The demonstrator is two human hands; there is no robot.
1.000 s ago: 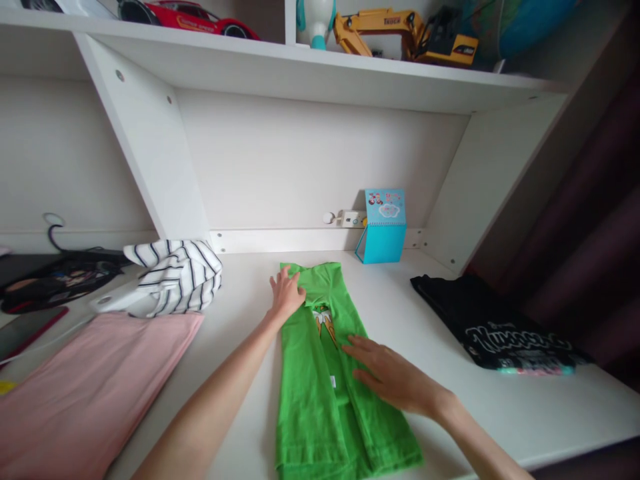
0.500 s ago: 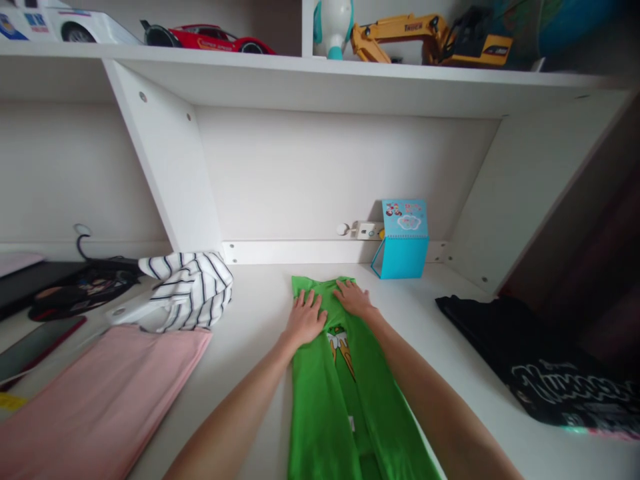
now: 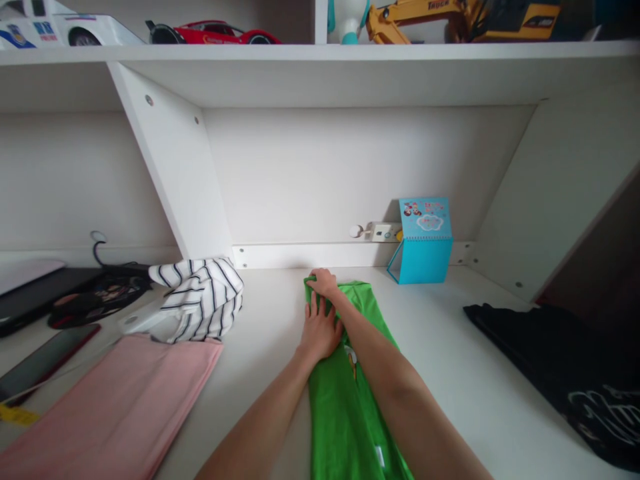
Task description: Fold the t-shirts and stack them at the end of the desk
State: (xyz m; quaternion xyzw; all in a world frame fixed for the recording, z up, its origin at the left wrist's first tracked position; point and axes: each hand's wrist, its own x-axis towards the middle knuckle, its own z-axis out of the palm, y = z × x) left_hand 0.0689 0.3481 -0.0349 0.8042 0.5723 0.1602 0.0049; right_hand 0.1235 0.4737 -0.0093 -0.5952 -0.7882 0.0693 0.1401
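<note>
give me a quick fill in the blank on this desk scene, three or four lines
1. Both hands rest on a folded garment whose colour is ____.
2. The right hand grips the garment's far ____ corner, beyond the left hand.
3. Left of the hands lies a bundled cloth with black and white ____.
4. The small box by the back wall is ____ in colour.

Missing words: green; left; stripes; blue

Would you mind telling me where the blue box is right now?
In the head view, the blue box stands at the back of the white desk, right of centre, against the rear wall beside a white socket, beyond the green shirt.
</note>
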